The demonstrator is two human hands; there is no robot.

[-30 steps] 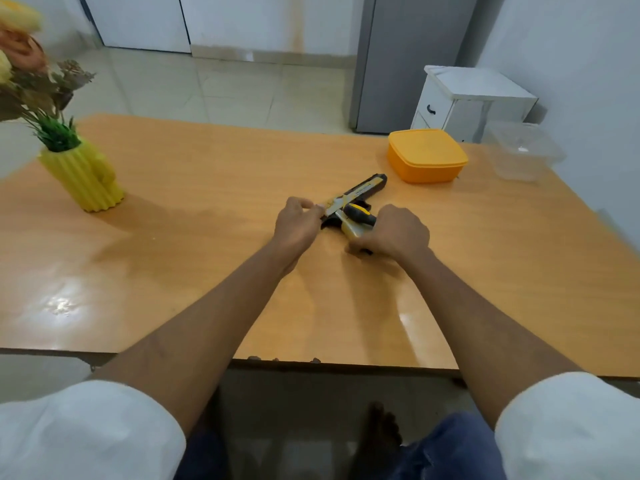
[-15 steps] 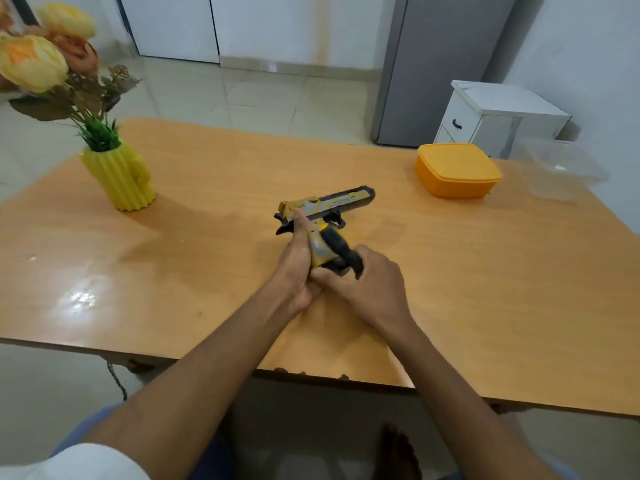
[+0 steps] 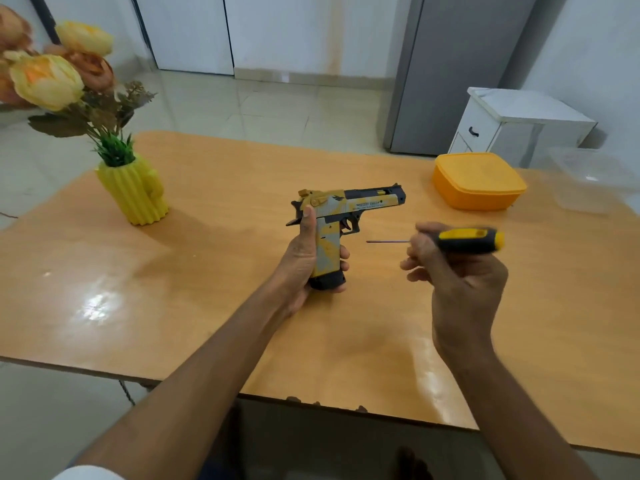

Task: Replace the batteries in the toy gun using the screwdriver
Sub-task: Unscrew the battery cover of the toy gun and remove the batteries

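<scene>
My left hand grips the handle of a yellow, grey and black toy gun and holds it upright above the table, barrel pointing right. My right hand holds a screwdriver with a yellow and black handle. Its thin shaft points left toward the gun's grip, with a gap between the tip and the gun.
The wooden table carries a yellow cactus-shaped vase with flowers at the back left, an orange lidded box and a clear plastic container at the back right. A white cabinet and a grey fridge stand behind.
Both hands lifted the gun and the screwdriver off the table. The hands have come apart: the left now holds the gun upright, the right has pulled the screwdriver out to the right.
</scene>
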